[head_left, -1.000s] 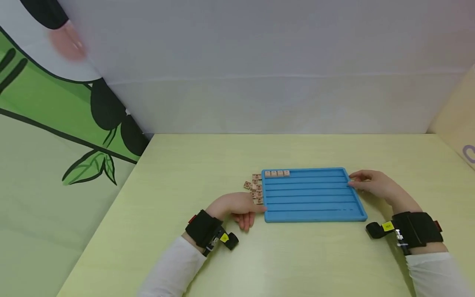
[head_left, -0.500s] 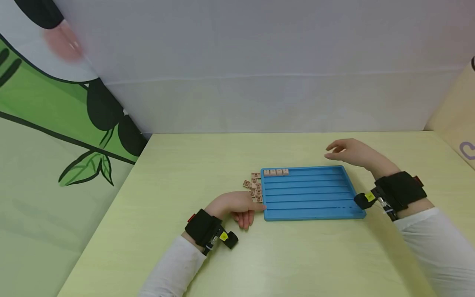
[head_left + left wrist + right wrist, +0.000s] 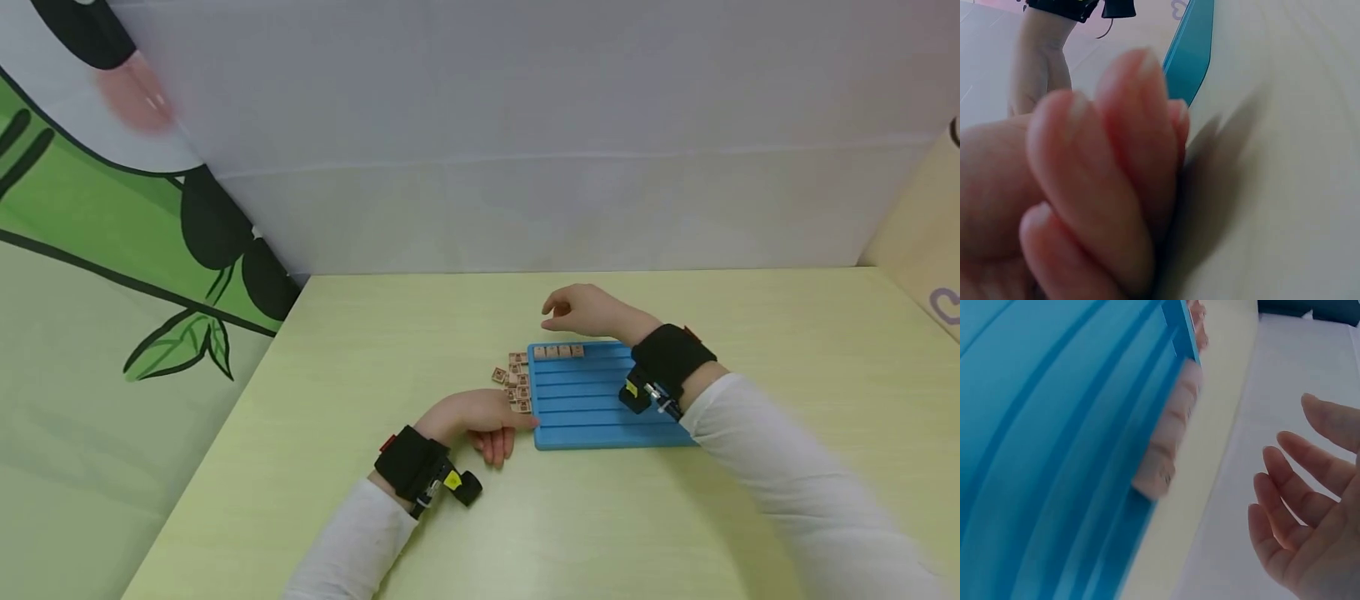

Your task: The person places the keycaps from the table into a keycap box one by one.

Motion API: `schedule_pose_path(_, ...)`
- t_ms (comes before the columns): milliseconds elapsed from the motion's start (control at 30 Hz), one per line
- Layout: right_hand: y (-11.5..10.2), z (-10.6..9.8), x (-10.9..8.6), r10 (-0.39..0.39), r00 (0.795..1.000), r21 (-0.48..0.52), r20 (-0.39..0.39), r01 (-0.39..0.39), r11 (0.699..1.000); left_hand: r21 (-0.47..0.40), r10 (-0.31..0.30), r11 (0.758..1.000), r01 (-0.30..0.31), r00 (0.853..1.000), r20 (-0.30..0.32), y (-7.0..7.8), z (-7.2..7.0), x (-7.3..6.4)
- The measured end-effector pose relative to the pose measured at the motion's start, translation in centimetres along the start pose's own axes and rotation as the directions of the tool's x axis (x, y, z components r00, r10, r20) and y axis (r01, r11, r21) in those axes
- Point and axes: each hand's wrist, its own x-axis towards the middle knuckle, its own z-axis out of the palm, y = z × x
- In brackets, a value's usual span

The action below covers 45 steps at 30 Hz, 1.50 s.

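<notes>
On the table lies a blue ridged tray (image 3: 585,412), its right part hidden under my right forearm. A short row of small square tiles (image 3: 558,352) stands in its top left groove. More wooden tiles (image 3: 517,379) lie loose against the tray's left side. My left hand (image 3: 483,417) rests beside them, with one extended digit touching the tray's left edge; its other fingers (image 3: 1085,162) hang loosely bent in the left wrist view. Raised above the tray's far edge, my right hand (image 3: 588,310) holds nothing, its fingers (image 3: 1297,487) spread and slightly bent.
The pale table (image 3: 397,333) extends around the tray on all sides. A light wall (image 3: 570,208) closes off the back, and a panel with a printed green pattern (image 3: 202,333) stands at the left.
My right hand has left the tray's right edge, risen, and swept left over the far side above the row of tiles. My left hand stays put.
</notes>
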Motion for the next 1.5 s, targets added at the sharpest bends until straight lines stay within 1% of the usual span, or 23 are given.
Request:
schedule_pose_path(67, -0.6, 0.9, 0.7, -0.032, 0.999, -0.029, 0.016, 0.032, 0.999, 0.002, -0.001, 1.0, 0.001, 1.0, 0.0, -0.2, -0.1, 0.0)
schedule_pose_path(133, -1.2, 1.7, 1.2, -0.047, 0.998, -0.056, 0.038, 0.049, 0.997, 0.001, 0.002, 1.0, -0.002, 1.0, 0.001, -0.3, -0.2, 0.1)
schedule_pose_path(233, -1.9, 2.6, 1.8, -0.042, 0.996, -0.101, 0.078, 0.05, 0.994, -0.006, 0.009, 1.0, -0.009, 1.0, 0.005, -0.4, -0.2, 0.2)
schedule_pose_path(300, -2.2, 3.2, 2.1, -0.024, 0.995, -0.105, 0.1, 0.034, 0.994, -0.008, 0.013, 1.0, -0.013, 1.0, 0.006, -0.4, -0.2, 0.2)
schedule_pose_path(467, -2.3, 4.3, 2.6, -0.039, 0.992, -0.133, 0.119, 0.055, 0.99, 0.005, 0.013, 1.0, -0.013, 1.0, -0.002, -0.4, -0.1, 0.2)
schedule_pose_path(600, -2.6, 4.7, 2.7, -0.053, 0.99, -0.181, 0.13, 0.077, 0.98, 0.014, 0.013, 1.0, -0.013, 1.0, -0.002, -0.3, -0.1, 0.2)
schedule_pose_path(767, -2.9, 5.2, 2.8, -0.075, 0.985, -0.209, 0.156, 0.107, 0.972, 0.01, 0.019, 1.0, -0.019, 1.0, 0.002, -0.3, -0.2, 0.0)
schedule_pose_path(867, -3.0, 5.4, 2.9, -0.072, 0.984, -0.217, 0.16, 0.106, 0.97, -0.001, 0.023, 1.0, -0.023, 1.0, 0.001, -0.3, -0.2, 0.0)
schedule_pose_path(1200, -2.9, 5.9, 3.3, -0.059, 0.988, -0.206, 0.142, 0.088, 0.975, -0.016, 0.027, 1.0, -0.027, 1.0, -0.001, -0.6, -0.2, 0.0)
schedule_pose_path(1500, -3.2, 5.7, 3.2, -0.067, 0.987, -0.191, 0.148, 0.095, 0.977, -0.01, 0.022, 1.0, -0.022, 1.0, 0.002, -0.7, -0.2, 0.2)
